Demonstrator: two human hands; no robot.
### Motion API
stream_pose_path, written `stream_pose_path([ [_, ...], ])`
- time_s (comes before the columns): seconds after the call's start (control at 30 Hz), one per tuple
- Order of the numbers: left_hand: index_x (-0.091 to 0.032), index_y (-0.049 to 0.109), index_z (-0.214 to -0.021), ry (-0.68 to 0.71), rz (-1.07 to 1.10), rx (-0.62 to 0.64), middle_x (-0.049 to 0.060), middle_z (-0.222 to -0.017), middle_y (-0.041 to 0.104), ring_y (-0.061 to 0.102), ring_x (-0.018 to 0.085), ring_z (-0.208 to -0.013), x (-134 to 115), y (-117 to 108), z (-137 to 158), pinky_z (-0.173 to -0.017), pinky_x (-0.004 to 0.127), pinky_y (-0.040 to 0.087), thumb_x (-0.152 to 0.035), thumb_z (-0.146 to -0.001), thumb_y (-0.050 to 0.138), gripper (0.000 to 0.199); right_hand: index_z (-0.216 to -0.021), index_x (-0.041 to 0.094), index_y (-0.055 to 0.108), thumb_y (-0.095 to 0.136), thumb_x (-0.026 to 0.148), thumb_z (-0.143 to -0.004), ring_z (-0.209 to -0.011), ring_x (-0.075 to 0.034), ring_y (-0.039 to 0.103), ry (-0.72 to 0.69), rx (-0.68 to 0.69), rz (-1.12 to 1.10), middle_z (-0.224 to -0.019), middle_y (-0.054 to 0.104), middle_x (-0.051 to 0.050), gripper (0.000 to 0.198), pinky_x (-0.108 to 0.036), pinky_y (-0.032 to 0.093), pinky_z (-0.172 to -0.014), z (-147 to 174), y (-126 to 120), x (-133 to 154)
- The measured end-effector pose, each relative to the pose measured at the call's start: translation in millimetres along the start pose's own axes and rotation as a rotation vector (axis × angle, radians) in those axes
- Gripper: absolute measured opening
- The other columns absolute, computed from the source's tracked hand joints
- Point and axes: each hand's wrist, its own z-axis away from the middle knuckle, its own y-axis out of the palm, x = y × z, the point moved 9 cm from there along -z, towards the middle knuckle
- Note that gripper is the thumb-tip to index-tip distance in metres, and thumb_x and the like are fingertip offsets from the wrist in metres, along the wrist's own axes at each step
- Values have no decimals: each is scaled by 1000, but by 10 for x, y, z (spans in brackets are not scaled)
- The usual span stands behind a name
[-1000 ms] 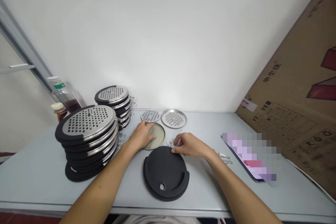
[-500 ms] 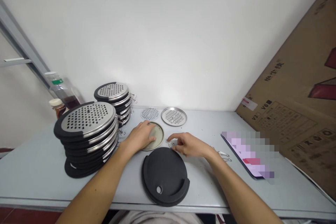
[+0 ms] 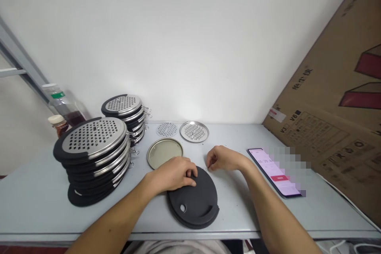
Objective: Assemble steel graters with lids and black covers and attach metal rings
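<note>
The black round disc, with a small hole and a raised lip along part of its rim, lies flat near the table's front edge. My left hand reaches over its far left side, fingers curled at the far edge and thumb on top. Just off the disc's far right edge, my right hand is closed in a pinch low over the table; what sits between those fingertips is hidden. Behind my left hand rests a shallow greenish-gold round tray, partly covered by the hand.
Two stacks of black-rimmed perforated metal discs with wire hooks, a front one and a back one, stand left. A perforated plate and rimmed perforated disc lie behind. Right are a phone and cardboard box; bottles stand far left.
My left hand has left the greenish-gold tray and come onto the black disc, which has shifted slightly right. My right hand has drawn right and closed into a pinch. The view has turned a little.
</note>
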Motion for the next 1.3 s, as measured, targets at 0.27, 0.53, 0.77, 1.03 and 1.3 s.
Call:
stream_pose_path([
  [0.27,-22,73,-92,43,32,-100,0,-82,67,61,14,-72,-130,-169,42,-65,22,44,-27,-78,74,15,-66,15,73,72,37,-64,-57,-14,50,-11,20,-17,-57,61,0,22,-24,35,-53,42,-27,10],
  [0.53,-17,70,-90,140,-53,-854,2,-73,66,59,13,-66,-349,-965,382,-64,24,46,-21,-89,60,11,-82,17,72,70,34,-68,-63,-15,57,-86,-17,-107,-72,67,-3,22,-23,41,-57,-33,115,215],
  [0.77,-22,72,-94,-178,-437,-1348,5,-97,71,64,21,-95,-304,-1964,1684,-92,34,47,-30,-87,62,15,-83,18,69,56,46,-82,-52,-14,53,-5,-149,-70,-65,65,-4,31,-24,38,-50,-43,-16,106],
  [1.03,-19,75,-76,-850,-14,-820,7,-91,75,65,29,-95,1190,-2440,2499,-84,34,49,-65,-72,62,48,-84,19,68,54,48,-85,-56,-15,57,-112,-338,-184,-69,64,-3,32,-25,43,-54,-15,-157,295],
  [1.3,-19,73,-81,-814,-149,-1105,3,-81,73,64,28,-87,948,-2566,2555,-77,37,50,-57,-75,64,39,-91,16,67,58,48,-84,-52,-12,54,-141,-344,-406,-67,60,-1,35,-24,42,-50,-19,-172,307],
])
